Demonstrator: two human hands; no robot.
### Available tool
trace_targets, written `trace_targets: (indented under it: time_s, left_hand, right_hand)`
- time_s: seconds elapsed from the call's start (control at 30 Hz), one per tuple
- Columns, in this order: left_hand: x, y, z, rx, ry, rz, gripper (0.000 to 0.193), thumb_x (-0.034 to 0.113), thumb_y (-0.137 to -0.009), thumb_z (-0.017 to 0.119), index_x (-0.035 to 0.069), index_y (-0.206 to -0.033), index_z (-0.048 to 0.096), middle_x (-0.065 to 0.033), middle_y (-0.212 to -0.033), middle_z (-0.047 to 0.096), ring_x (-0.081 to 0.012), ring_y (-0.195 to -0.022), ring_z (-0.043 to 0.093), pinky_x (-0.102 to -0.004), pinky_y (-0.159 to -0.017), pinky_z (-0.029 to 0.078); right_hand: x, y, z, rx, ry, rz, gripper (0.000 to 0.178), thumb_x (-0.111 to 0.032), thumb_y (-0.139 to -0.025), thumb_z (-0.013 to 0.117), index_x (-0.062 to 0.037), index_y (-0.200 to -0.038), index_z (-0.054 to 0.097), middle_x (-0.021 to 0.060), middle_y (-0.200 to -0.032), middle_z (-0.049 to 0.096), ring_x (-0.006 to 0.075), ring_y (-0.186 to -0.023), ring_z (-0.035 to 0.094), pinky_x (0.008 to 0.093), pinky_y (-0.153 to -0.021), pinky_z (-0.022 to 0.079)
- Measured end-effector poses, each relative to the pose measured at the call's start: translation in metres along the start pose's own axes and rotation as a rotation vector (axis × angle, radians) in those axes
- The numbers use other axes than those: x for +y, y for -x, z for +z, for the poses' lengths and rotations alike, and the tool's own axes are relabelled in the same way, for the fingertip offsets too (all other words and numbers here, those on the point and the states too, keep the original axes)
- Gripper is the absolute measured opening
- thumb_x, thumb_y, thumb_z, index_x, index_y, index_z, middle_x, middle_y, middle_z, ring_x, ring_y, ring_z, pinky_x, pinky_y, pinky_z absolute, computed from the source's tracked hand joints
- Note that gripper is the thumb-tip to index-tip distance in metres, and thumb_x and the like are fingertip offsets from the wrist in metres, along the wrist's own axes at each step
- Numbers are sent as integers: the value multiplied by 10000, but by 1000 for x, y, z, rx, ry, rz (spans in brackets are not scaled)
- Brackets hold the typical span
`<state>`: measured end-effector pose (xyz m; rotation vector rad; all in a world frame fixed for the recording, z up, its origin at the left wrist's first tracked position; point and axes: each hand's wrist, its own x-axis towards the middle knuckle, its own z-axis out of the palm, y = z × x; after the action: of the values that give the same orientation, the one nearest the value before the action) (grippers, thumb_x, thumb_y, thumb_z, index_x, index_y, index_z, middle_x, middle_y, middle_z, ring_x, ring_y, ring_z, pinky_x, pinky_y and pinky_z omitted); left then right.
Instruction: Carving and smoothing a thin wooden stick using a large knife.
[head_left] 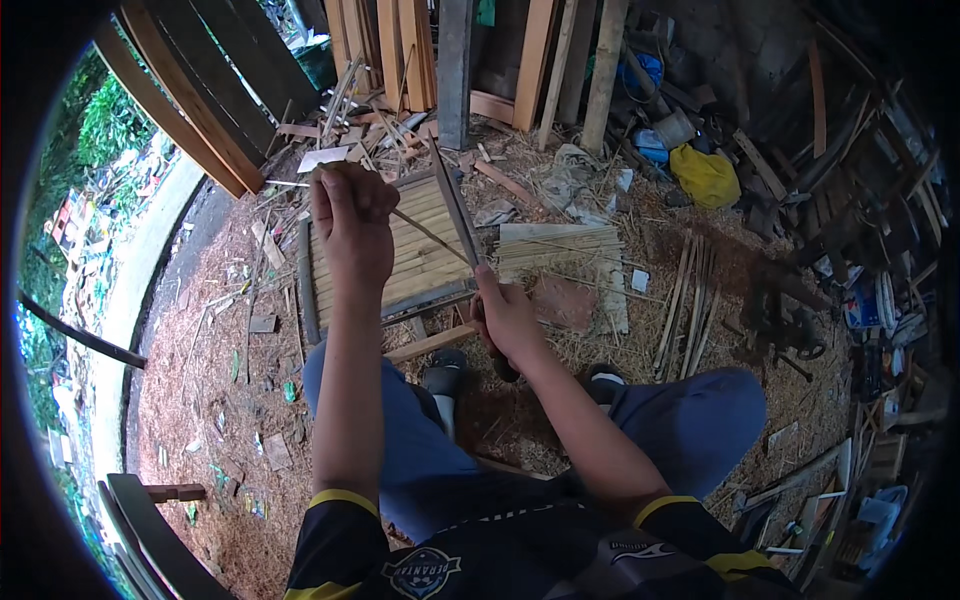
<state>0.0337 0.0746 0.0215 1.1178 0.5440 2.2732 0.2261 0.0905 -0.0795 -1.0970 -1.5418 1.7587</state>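
Observation:
My left hand (352, 208) is raised and closed in a fist round a thin, pale strip (425, 229), which looks like split bamboo. One short end of the strip sticks out left of the fist; the longer part slants down to the right and meets a blade near my right hand. That right hand (508, 320) grips the dark handle of a long knife (455, 205), the blade pointing up and away from me. The index finger or thumb lies along the blade's base. Beneath both hands is a framed panel of bamboo slats (400, 265) on the ground.
Right of the panel lie a slatted mat (560, 245) and a bundle of thin strips (688, 300). Planks (405, 55) lean upright at the back. A yellow bag (704, 176) sits among clutter at the back right. Shavings cover the ground (240, 400); a concrete edge (140, 250) curves along the left.

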Motion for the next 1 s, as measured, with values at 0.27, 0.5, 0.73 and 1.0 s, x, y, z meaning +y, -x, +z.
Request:
trace_targets:
  time_s: [0.27, 0.5, 0.73, 1.0]
  left_hand:
    - [6, 4, -9, -93, -47, -10, 185, 345, -1093, 500, 184, -1021, 557, 37, -737, 368, -98, -661, 335, -283, -599, 309]
    - [11, 27, 6, -168, -113, -17, 319, 466, -1065, 508, 165, -960, 497, 37, -703, 278, -101, -628, 258, -294, -562, 232]
    - [10, 72, 20, -151, -266, 90, 510, 603, -1007, 519, 155, -809, 376, 47, -592, 241, -105, -535, 227, -309, -502, 203]
    - [13, 105, 2, -242, -174, 179, 647, 744, -945, 467, 144, -725, 366, 49, -564, 264, -117, -468, 284, -302, -480, 210]
  right_hand:
    - [3, -2, 7, -45, 125, -61, 694, -606, -1054, 423, -44, -677, 579, 19, -523, 478, 122, -418, 493, 305, -429, 372]
    - [-26, 21, 19, -47, 231, -181, 687, -563, -1060, 440, -4, -691, 591, 85, -542, 510, 200, -498, 527, 381, -539, 421]
    - [10, 20, 1, -31, 347, -198, 665, -546, -1058, 441, 19, -756, 620, 172, -591, 545, 292, -547, 541, 433, -595, 440]
    - [16, 33, -5, -118, 387, -213, 562, -476, -1047, 509, 20, -835, 665, 202, -636, 584, 361, -604, 622, 442, -610, 462]
